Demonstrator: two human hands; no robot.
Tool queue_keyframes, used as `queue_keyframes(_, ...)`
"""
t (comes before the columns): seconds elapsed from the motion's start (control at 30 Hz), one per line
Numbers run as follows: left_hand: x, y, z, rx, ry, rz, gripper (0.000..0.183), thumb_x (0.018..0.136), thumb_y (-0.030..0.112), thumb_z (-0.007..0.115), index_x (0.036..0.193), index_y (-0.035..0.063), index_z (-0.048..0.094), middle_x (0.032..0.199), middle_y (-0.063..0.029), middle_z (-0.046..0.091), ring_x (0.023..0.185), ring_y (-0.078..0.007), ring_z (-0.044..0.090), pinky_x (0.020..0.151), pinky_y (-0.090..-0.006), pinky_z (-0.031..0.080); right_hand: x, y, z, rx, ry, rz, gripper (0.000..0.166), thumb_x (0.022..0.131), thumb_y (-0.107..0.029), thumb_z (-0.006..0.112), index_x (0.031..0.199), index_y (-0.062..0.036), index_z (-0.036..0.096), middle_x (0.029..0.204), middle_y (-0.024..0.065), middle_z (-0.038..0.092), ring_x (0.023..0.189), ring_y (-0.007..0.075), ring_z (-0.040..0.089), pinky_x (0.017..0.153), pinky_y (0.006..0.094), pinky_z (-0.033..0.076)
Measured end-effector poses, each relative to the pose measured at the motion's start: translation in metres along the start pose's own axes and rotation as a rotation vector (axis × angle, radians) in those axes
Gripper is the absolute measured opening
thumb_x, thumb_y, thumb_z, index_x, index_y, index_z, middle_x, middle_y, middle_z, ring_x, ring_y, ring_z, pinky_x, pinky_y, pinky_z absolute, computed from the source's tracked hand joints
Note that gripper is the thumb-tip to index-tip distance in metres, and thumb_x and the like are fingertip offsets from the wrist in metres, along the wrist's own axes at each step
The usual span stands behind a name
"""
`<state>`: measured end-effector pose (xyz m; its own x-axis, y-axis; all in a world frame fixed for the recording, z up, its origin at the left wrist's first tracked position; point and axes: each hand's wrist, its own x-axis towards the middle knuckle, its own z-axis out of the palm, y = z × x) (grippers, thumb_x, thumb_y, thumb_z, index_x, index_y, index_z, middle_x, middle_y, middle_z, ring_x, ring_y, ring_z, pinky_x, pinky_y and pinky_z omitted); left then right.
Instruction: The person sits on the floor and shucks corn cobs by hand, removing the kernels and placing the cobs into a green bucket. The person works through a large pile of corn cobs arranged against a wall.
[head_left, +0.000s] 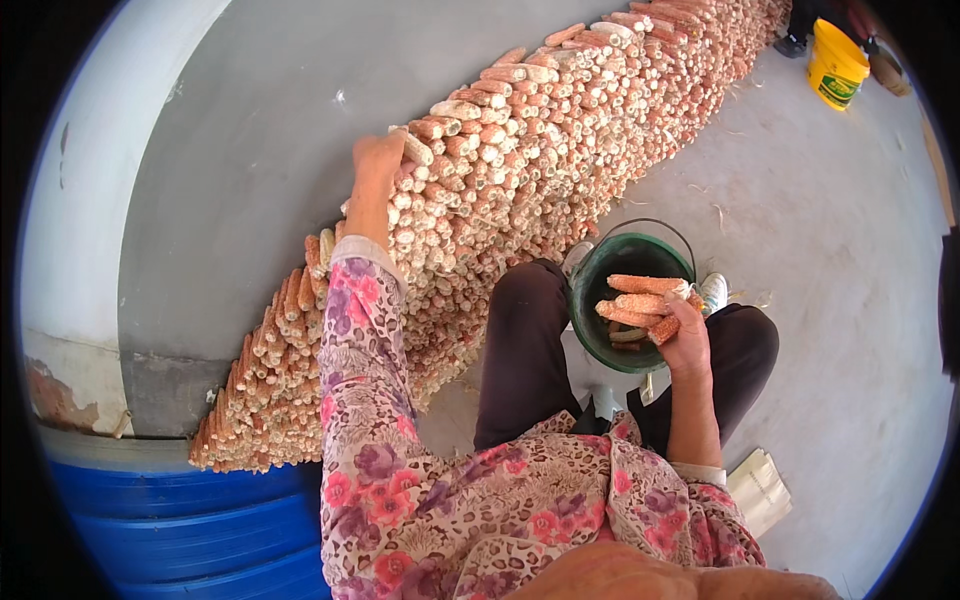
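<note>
My left hand (379, 159) reaches to the top edge of a long stacked pile of bare corncobs (525, 150), against the wall. A pale corncob (415, 148) is in its grip; the fingertips are partly hidden. My right hand (688, 337) is closed around several reddish corncobs (646, 301), held over the mouth of a dark green bucket (585, 330). The bucket stands between my knees with its wire handle raised at the far side. More corncobs (626, 335) lie inside it, below the held ones.
A grey wall (247, 150) runs behind the pile. Blue ribbed panels (187, 517) are at lower left. On the concrete floor (825, 225) lie husk scraps and a flat paper bag (757, 491). At upper right, another person's feet (791, 46) are beside a yellow bucket (838, 64).
</note>
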<state>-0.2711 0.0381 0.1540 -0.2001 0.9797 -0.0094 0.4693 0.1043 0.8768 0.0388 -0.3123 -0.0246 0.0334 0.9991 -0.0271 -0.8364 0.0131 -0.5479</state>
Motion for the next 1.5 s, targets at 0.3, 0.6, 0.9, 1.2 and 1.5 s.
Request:
queue_keyframes(0.3,0.005,0.019,0.027,0.5,-0.166,0.09,0.028,0.087,0.012,0.052,0.103,0.0002,0.071,0.092,-0.0196,0.072,0.069,-0.028,0.072,0.063,-0.0349,0.058,0.003,-0.001,0.005,-0.025,0.136,-0.027,0.053,0.097,-0.024,0.049,0.126,0.0194,0.051,0.118,0.0301,0.066,0.099,0.0333,0.071,0.089,0.0405,0.059)
queue_keyframes(0.6,-0.13,0.008,0.058,0.571,-0.181,0.551,0.04,0.101,0.03,0.047,0.132,0.0093,0.063,0.122,-0.0151,0.068,0.106,-0.0252,0.066,0.09,-0.0405,0.056,-0.011,0.012,-0.018,0.22,0.279,0.05,0.034,0.096,-0.023,0.063,0.123,-0.0046,0.054,0.112,0.0102,0.064,0.102,0.0226,0.065,0.086,0.0405,0.058)
queue_keyframes(0.9,-0.258,-0.072,0.156,0.089,-1.107,0.334,0.032,0.098,0.009,0.061,0.128,-0.0038,0.061,0.105,-0.003,0.068,0.087,-0.0089,0.062,0.078,-0.0249,0.051,-0.01,0.005,-0.025,0.148,0.238,-0.073,0.027,0.098,-0.017,0.059,0.123,-0.0078,0.056,0.113,0.0061,0.064,0.101,0.0177,0.065,0.082,0.0368,0.057)
queue_keyframes(1.2,-0.244,-0.073,0.07,-0.421,-0.642,0.026,0.022,0.1,0.009,0.06,0.12,0.0017,0.061,0.108,-0.0067,0.065,0.092,-0.0144,0.066,0.085,-0.0314,0.058,-0.01,0.022,-0.031,0.132,0.299,-0.029,0.034,0.096,-0.018,0.065,0.128,-0.0103,0.057,0.114,0.0039,0.066,0.101,0.02,0.066,0.078,0.0411,0.058)
queue_keyframes(1.5,-0.151,0.01,-0.037,-0.433,0.189,0.25,0.028,0.102,0.008,0.052,0.126,-0.0053,0.057,0.117,-0.0195,0.062,0.095,-0.0249,0.068,0.079,-0.0306,0.063,-0.007,0.033,-0.028,0.072,0.338,0.043,0.032,0.097,-0.017,0.062,0.127,-0.0093,0.056,0.119,0.0048,0.062,0.102,0.0217,0.064,0.077,0.0427,0.058)
